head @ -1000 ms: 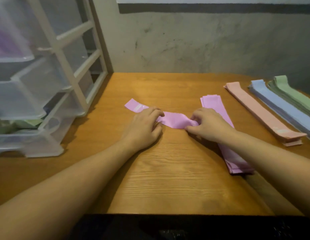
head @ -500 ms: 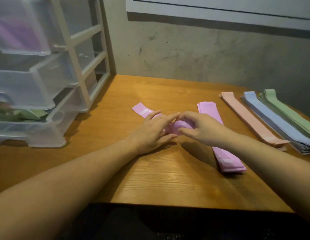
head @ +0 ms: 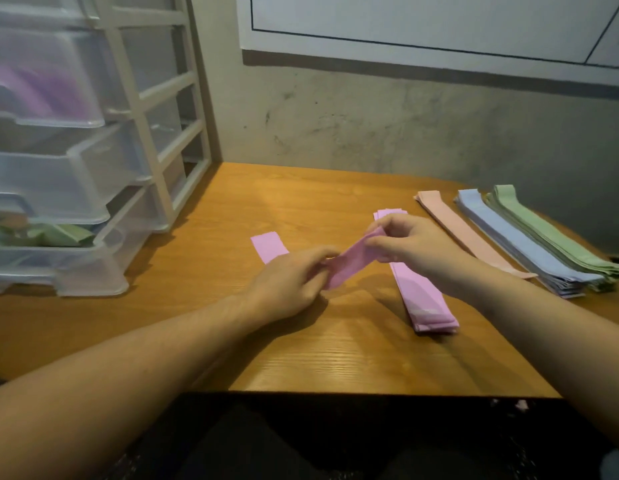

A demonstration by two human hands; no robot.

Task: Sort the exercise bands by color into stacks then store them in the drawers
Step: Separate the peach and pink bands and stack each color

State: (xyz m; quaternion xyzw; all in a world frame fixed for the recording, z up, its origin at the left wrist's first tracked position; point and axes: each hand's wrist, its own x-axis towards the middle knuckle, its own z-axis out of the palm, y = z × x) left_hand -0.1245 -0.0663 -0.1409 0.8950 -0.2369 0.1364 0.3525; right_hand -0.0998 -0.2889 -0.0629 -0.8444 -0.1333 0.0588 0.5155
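Pink exercise band (head: 349, 261) has come up off the surface (head: 335, 358), where a second ago it lay flat under both hands. Now the left hand (head: 287, 289) pinches its lower end and the right hand (head: 415, 247) pinches its upper end, fingers curled, so it looks ready to be straightened and laid on the pink stack (head: 425, 299) just right. A loose pink end (head: 268, 245) lies behind. Bare wood lies ahead; peach stack (head: 464, 233), blue stack (head: 519, 244) and green stack (head: 557, 237) crowd the right edge, drawers (head: 59, 188) the left.

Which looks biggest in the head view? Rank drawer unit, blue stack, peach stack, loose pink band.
1. drawer unit
2. blue stack
3. peach stack, though thinner and slightly farther, so unsure against blue
4. loose pink band, partly hidden by both hands
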